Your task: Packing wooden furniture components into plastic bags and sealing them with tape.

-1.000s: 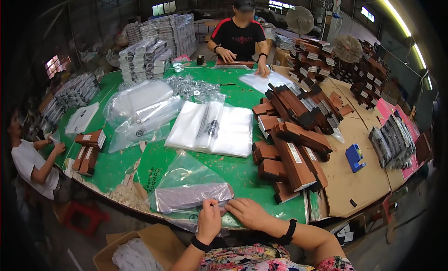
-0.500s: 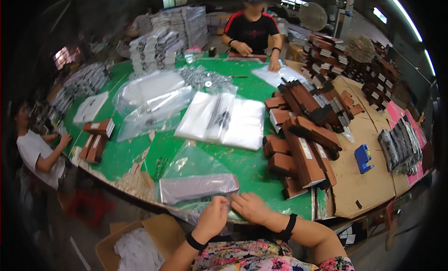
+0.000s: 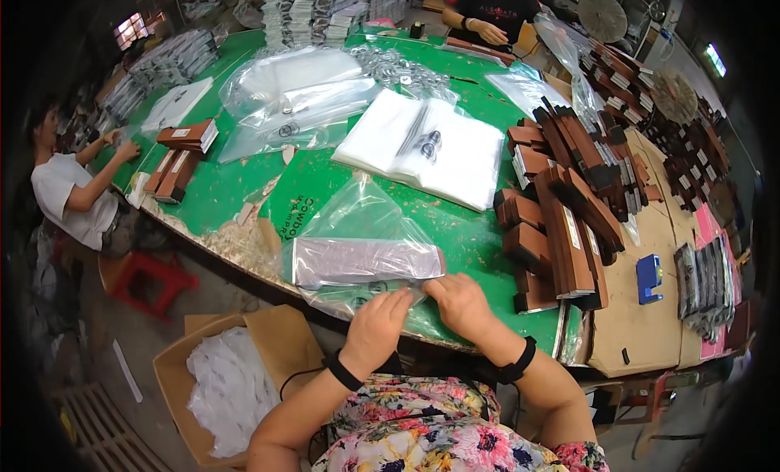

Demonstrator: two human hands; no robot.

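I have both hands at the near edge of the clear bag (image 3: 357,257) holding a long box. My left hand (image 3: 376,326) and right hand (image 3: 461,304) each pinch its plastic; brown boxes (image 3: 561,220) lie right of the bag.

Lower centre of the frame: left hand (image 3: 375,330) and right hand (image 3: 461,304) side by side, fingertips pressing the near edge of a clear plastic bag (image 3: 357,257) holding a long brown box (image 3: 366,259). Under it, a green table (image 3: 236,192) with a chipped near rim. To the right, a heap of brown boxes (image 3: 561,204). Mid-frame, a stack of white bags (image 3: 422,147). Lower left, an open cardboard carton (image 3: 231,383) on the floor. At left edge, a seated person in white (image 3: 69,196).
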